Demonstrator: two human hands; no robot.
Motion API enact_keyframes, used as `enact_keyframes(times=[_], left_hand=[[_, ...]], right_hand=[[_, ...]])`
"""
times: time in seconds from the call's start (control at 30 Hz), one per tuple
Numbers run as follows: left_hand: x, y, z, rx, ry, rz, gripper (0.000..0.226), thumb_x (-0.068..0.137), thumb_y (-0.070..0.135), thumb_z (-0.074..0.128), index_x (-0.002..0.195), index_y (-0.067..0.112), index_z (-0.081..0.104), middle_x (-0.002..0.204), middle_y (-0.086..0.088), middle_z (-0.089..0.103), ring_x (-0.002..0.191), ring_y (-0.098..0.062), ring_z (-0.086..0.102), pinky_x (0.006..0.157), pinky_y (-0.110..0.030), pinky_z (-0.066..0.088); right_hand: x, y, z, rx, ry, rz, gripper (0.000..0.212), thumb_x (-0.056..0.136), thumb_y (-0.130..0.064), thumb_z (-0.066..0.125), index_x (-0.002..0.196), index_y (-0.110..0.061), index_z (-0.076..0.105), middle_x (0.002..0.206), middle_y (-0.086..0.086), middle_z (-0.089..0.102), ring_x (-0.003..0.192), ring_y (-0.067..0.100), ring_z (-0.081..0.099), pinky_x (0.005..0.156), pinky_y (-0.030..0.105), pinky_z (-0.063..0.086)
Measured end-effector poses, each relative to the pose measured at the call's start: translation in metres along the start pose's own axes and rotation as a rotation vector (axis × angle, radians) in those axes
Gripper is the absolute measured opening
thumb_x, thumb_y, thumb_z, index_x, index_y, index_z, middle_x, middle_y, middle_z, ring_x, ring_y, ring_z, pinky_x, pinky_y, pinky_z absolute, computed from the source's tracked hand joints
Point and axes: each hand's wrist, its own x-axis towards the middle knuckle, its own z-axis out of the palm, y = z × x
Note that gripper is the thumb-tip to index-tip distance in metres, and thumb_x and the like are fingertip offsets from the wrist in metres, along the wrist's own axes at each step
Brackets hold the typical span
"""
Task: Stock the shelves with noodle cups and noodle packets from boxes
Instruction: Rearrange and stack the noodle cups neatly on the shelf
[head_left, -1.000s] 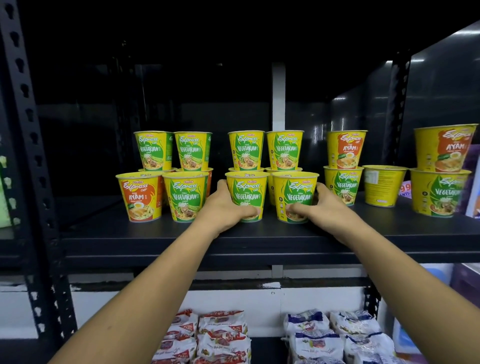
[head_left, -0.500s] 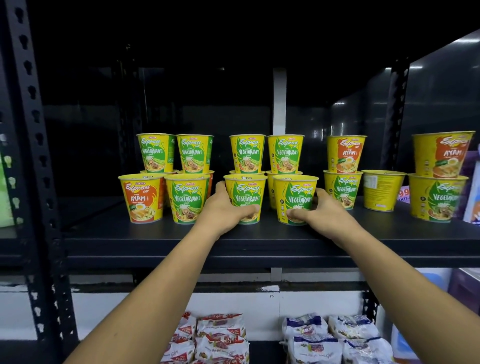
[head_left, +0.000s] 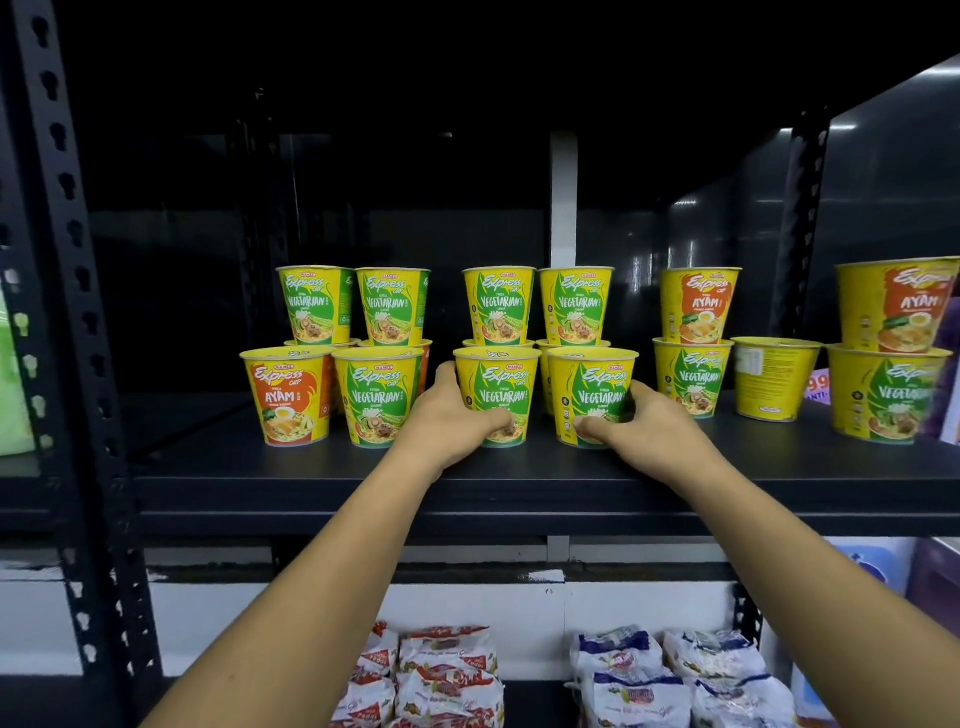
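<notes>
Yellow noodle cups stand in stacked rows on a dark metal shelf (head_left: 519, 483). My left hand (head_left: 452, 415) grips the base of a green-label Vegetarian cup (head_left: 498, 387) in the front row. Beside it, my right hand (head_left: 639, 426) grips a second Vegetarian cup (head_left: 592, 389). Both cups stand upright on the shelf board, close together. To the left stand an orange-label Ayam cup (head_left: 288, 395) and another Vegetarian cup (head_left: 376, 395). More cups are stacked two high behind and to the right (head_left: 696, 332).
A perforated black upright (head_left: 78, 338) frames the shelf at left, another upright (head_left: 800, 228) at the back right. On the lower shelf lie red noodle packets (head_left: 441, 675) and blue noodle packets (head_left: 675, 675). A back-facing cup (head_left: 774, 376) stands at right.
Both hands stay on the two front cups; the pair has shifted slightly toward the shelf's front edge and the view has dipped a little.
</notes>
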Motion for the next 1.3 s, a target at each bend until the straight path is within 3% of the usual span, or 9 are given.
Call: enact_keyframes(times=[0.1,0.27,0.43,0.83,1.0,1.1,1.2,1.3], left_hand=[[0.0005,-0.0009,0.0,-0.006,-0.008,-0.001,0.066,0.076,0.034,0.087,0.128,0.026,0.048,0.109,0.009,0.066,0.101,-0.014,0.063,0.083,-0.032,0.045],[0.0023,-0.0039,0.0001,-0.026,-0.018,0.003,0.069,0.074,0.032,0.09,0.127,0.026,0.047,0.106,0.011,0.065,0.102,-0.015,0.065,0.086,-0.034,0.048],[0.0013,-0.0037,-0.0005,-0.026,-0.016,0.007,0.068,0.075,0.031,0.09,0.127,0.026,0.046,0.103,0.012,0.063,0.1,-0.014,0.064,0.084,-0.033,0.046],[0.0013,-0.005,0.0002,-0.025,-0.002,0.018,0.064,0.077,0.03,0.089,0.123,0.029,0.044,0.103,0.014,0.063,0.102,-0.015,0.064,0.084,-0.033,0.046],[0.0024,-0.0061,0.0016,-0.022,0.011,0.023,0.066,0.074,0.032,0.09,0.125,0.026,0.049,0.107,0.009,0.068,0.101,-0.015,0.066,0.082,-0.032,0.047],[0.0006,-0.004,0.0009,-0.02,0.026,0.038,0.062,0.077,0.032,0.088,0.125,0.027,0.05,0.103,0.013,0.065,0.094,-0.009,0.064,0.074,-0.026,0.043],[-0.0021,-0.0026,-0.0003,-0.038,0.05,0.062,0.054,0.082,0.033,0.085,0.122,0.032,0.049,0.095,0.023,0.058,0.086,0.007,0.055,0.067,-0.018,0.041],[-0.0028,-0.0035,-0.0007,-0.018,0.079,0.083,0.049,0.083,0.038,0.084,0.121,0.03,0.054,0.093,0.024,0.058,0.088,0.0,0.06,0.069,-0.019,0.044]], right_hand=[[0.0,-0.0004,0.0003,-0.01,0.008,0.015,0.054,0.081,-0.049,0.08,0.124,-0.026,0.056,0.113,-0.007,0.066,0.113,0.021,0.06,0.096,0.04,0.048],[-0.0002,-0.0009,-0.0004,-0.004,0.009,0.013,0.058,0.08,-0.044,0.083,0.126,-0.025,0.052,0.108,-0.009,0.062,0.104,0.016,0.058,0.085,0.034,0.044],[-0.0017,-0.0016,-0.0012,-0.002,0.006,0.003,0.058,0.082,-0.043,0.083,0.128,-0.025,0.052,0.105,-0.011,0.06,0.098,0.014,0.055,0.084,0.033,0.042],[-0.0014,-0.0013,-0.0006,-0.005,-0.002,-0.02,0.063,0.082,-0.045,0.083,0.133,-0.024,0.051,0.108,-0.012,0.059,0.103,0.013,0.055,0.087,0.034,0.044],[-0.0005,0.0002,0.0,-0.001,-0.005,-0.01,0.062,0.081,-0.044,0.084,0.131,-0.026,0.053,0.122,-0.006,0.068,0.114,0.018,0.062,0.093,0.037,0.049],[-0.0001,0.0004,0.0002,-0.008,-0.006,-0.011,0.06,0.081,-0.045,0.083,0.13,-0.026,0.054,0.123,-0.006,0.068,0.114,0.018,0.062,0.093,0.037,0.049],[0.0002,0.0002,0.0005,-0.02,-0.008,-0.006,0.058,0.081,-0.046,0.082,0.128,-0.026,0.054,0.121,-0.006,0.068,0.112,0.018,0.062,0.092,0.038,0.05],[0.0006,-0.0004,0.0007,-0.026,-0.008,-0.005,0.057,0.081,-0.046,0.082,0.127,-0.026,0.054,0.121,-0.006,0.069,0.112,0.018,0.062,0.093,0.039,0.05]])
